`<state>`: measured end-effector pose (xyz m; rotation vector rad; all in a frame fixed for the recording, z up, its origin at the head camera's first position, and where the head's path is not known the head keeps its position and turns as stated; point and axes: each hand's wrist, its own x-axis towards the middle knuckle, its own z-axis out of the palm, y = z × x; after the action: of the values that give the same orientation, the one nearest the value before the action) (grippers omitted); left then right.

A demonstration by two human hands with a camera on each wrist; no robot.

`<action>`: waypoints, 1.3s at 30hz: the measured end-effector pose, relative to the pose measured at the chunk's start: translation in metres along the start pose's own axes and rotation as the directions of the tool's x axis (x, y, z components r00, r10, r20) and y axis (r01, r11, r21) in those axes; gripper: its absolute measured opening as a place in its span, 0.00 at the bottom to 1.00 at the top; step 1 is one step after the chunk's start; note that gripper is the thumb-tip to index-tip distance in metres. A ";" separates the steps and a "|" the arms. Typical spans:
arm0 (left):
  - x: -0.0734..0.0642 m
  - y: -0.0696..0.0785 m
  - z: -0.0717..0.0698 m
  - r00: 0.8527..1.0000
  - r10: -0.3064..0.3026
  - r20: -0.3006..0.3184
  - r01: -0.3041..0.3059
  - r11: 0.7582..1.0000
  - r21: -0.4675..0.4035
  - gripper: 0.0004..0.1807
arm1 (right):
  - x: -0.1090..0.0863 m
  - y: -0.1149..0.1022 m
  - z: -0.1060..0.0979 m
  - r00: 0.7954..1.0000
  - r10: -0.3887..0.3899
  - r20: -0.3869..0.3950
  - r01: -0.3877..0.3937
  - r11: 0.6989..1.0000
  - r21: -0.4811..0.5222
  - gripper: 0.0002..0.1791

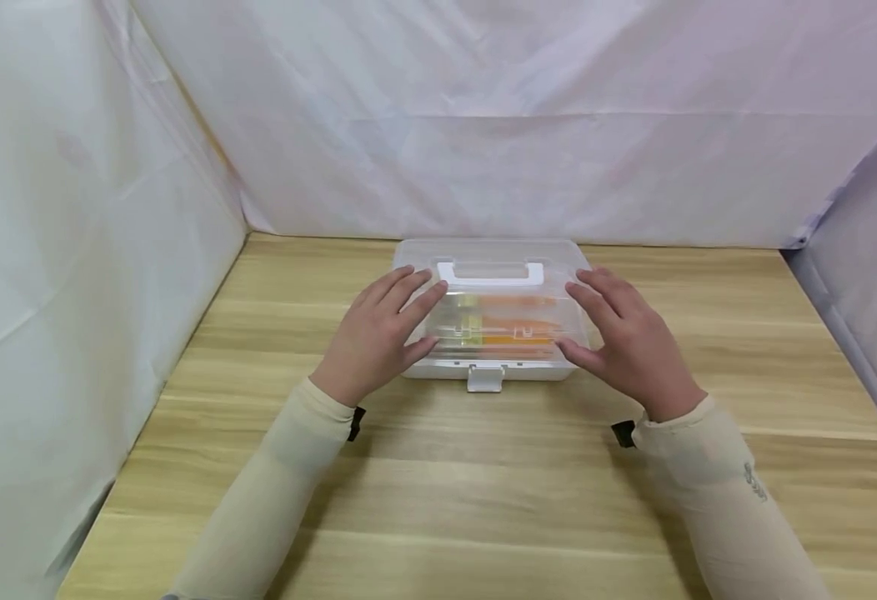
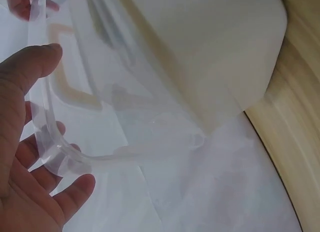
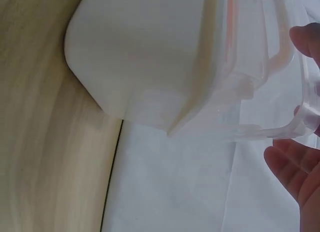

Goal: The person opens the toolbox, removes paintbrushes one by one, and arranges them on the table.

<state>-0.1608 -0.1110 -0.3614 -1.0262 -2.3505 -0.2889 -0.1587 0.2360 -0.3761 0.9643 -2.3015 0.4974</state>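
Note:
A clear plastic storage box (image 1: 498, 310) with a white base (image 3: 135, 56) lies ahead of me. Its translucent lid (image 2: 125, 137) carries a white handle (image 1: 491, 275). A white latch (image 1: 486, 380) hangs at the front rim. Orange and yellow items (image 1: 517, 327) show through inside. My left hand (image 1: 378, 333) lies at the lid's left side, fingers spread; my right hand (image 1: 628, 340) mirrors it on the right. In both wrist views, some fingers show through the lid's edge, while the thumb is on the near side. How firmly they touch, and whether the lid is fully down, I cannot tell.
The box stands on a wood-grain table (image 1: 483, 500), near its back edge. White cloth hangs behind (image 1: 521, 150), with another white cloth at the left (image 1: 71, 250) and a third at the right (image 1: 869, 233). Beige sleeves (image 1: 258, 500) cover the forearms.

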 end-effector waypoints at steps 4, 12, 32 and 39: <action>0.003 -0.003 -0.003 1.000 0.012 -0.001 -0.012 0.999 -0.044 0.37 | -0.003 -0.001 0.000 1.000 0.021 -0.022 -0.021 1.000 0.000 0.35; 0.012 -0.010 -0.010 1.000 0.016 -0.016 -0.017 0.996 -0.082 0.36 | -0.007 0.001 -0.001 0.983 0.154 -0.096 -0.153 0.988 0.017 0.44; 0.030 -0.019 -0.021 1.000 0.003 -0.007 -0.004 0.994 -0.109 0.31 | -0.027 0.011 0.015 0.914 0.403 0.040 -0.405 0.914 0.034 0.24; 0.034 -0.020 -0.022 0.999 -0.006 -0.032 0.003 0.994 -0.110 0.29 | -0.033 0.015 0.015 0.909 0.397 0.123 -0.396 0.918 -0.036 0.22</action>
<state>-0.1852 -0.1130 -0.3237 -1.0598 -2.3301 -0.4382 -0.1570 0.2550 -0.4106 0.5298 -2.6279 0.6012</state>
